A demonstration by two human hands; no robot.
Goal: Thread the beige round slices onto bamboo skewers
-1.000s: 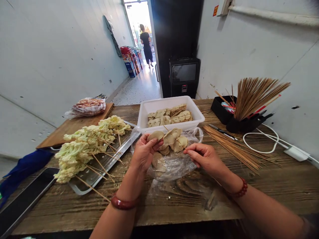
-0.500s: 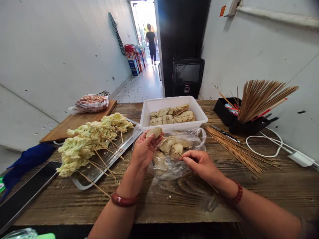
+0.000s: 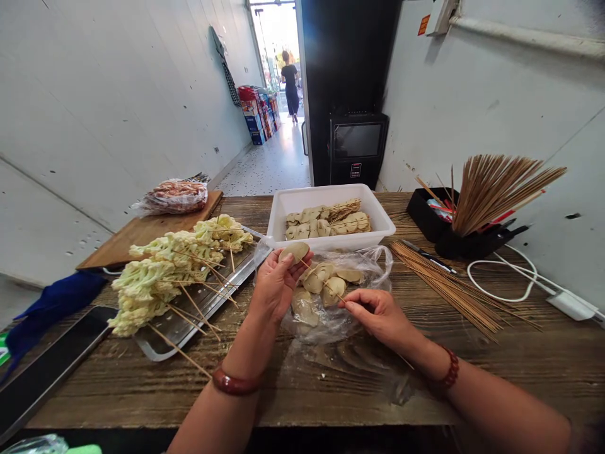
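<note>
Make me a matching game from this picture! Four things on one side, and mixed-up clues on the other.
Things
1. Left hand
2. Right hand
3. Cauliflower
4. White tub

Clues
A. Has skewered slices inside
B. Lies on the metal tray
C. Pinches a thin stick
D. Holds up a pale round slice

Right pairs: 1-D, 2-C, 3-B, 4-A

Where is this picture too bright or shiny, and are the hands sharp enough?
In the head view, daylight washes out the doorway; the floor nearby reflects it; left hand and right hand look fairly sharp; small glints mark the bag near them.
</note>
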